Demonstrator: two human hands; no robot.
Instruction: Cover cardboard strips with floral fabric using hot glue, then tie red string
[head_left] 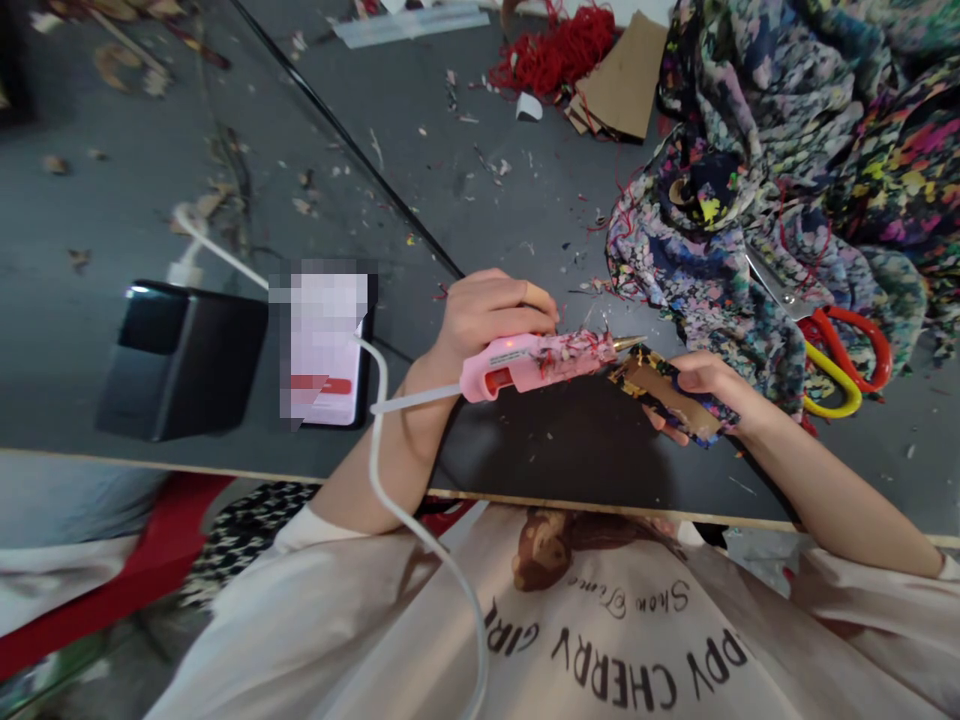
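Observation:
A pink glue gun (529,362) lies on its side in my left hand (491,312), whose fingers wrap round it. Bits of red thread and scraps cling to its front. Its metal nozzle points right, at the near end of a small cardboard piece (664,390) edged with dark flowered fabric. My right hand (712,388) grips that piece between thumb and fingers. A white glue stick (416,398) sticks out of the gun's back. Whether the nozzle touches the fabric edge I cannot tell.
Flowered cloth (780,130) is heaped at the right, with red and yellow scissors (832,345) on it. Red yarn (559,50) and cardboard pieces (626,75) lie at the back. A phone (330,350), a dark box-like device (187,360) and a white cable (382,460) are at the left.

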